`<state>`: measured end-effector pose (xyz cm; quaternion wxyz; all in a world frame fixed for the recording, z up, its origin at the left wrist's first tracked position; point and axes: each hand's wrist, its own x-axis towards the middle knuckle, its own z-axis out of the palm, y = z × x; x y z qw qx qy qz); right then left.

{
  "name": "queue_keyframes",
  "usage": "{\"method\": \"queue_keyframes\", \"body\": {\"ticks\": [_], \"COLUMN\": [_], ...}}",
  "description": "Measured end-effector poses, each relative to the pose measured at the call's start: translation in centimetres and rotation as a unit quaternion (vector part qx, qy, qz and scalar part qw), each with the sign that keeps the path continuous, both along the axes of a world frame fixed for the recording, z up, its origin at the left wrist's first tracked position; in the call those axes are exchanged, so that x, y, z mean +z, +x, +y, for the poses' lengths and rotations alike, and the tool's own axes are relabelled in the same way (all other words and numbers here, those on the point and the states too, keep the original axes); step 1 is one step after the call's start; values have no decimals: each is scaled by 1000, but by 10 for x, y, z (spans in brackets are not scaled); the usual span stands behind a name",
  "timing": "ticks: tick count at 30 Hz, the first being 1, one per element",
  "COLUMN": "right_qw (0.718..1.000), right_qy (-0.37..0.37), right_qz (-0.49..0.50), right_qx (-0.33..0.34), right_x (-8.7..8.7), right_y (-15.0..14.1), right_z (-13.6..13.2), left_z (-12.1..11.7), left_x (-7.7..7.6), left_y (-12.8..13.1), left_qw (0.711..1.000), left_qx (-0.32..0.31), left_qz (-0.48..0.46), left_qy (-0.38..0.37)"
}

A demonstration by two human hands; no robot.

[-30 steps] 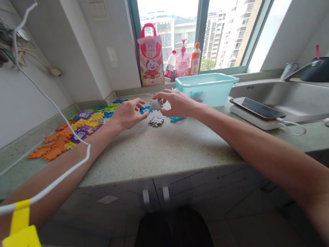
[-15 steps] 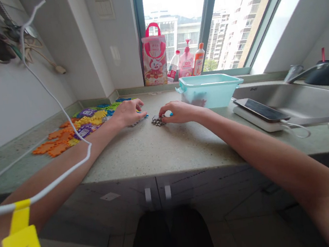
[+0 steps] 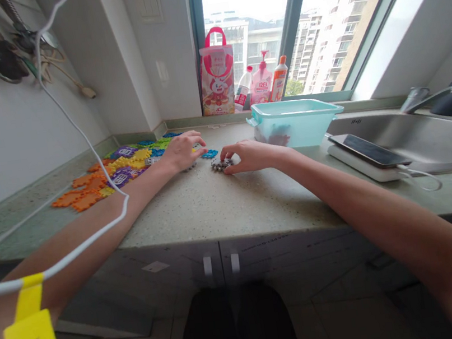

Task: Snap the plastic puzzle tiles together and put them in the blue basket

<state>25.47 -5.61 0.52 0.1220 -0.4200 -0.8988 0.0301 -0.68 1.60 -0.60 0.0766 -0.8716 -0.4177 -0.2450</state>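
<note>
On the pale speckled countertop, a grey gear-edged plastic piece [image 3: 219, 165] lies between the curled fingers and thumb of my right hand [image 3: 247, 155]. A blue gear-edged piece [image 3: 210, 153] rests on the counter between my two hands, just off the left thumb. My left hand [image 3: 183, 151] hovers palm down with thumb and fingers apart, and I see nothing held in it. Part of another grey piece shows beneath that hand. Left of it spreads a patch of the same kind of pieces: orange [image 3: 85, 191], yellow [image 3: 138, 160], purple [image 3: 124, 176], green and blue.
A light-blue plastic tub [image 3: 297, 122] with dark contents stands behind my right hand. Further right are a phone [image 3: 369, 149] on a white box and a steel sink [image 3: 428, 133]. Bottles and a pink bag [image 3: 218, 80] line the windowsill. A white cable [image 3: 75, 129] hangs at left.
The blue piece now lies in plain view between my hands. My left fingers have spread and lifted slightly, while my right hand stays at the grey piece. The view has shifted a little.
</note>
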Motion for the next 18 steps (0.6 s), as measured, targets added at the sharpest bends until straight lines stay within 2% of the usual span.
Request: {"method": "queue_keyframes", "body": {"ticks": [3, 7, 10, 13, 18], "right_qw": [1000, 1000, 1000, 1000, 1000], "right_qy": [0, -7, -11, -11, -18], "right_qz": [0, -3, -1, 6, 4], "right_qx": [-4, -12, -9, -4, 1], "right_x": [2, 6, 6, 5, 4], "right_y": [0, 0, -1, -3, -6], "right_z": [-3, -6, -6, -7, -9], "left_z": [1, 1, 1, 2, 8], "left_x": [7, 32, 45, 47, 39], "left_y": [-7, -28, -42, -47, -47], "left_qw": [998, 984, 973, 969, 970], "left_qx": [41, 126, 153, 137, 108], "left_qz": [55, 121, 161, 183, 187], "left_qy": [8, -41, -70, -95, -110]}}
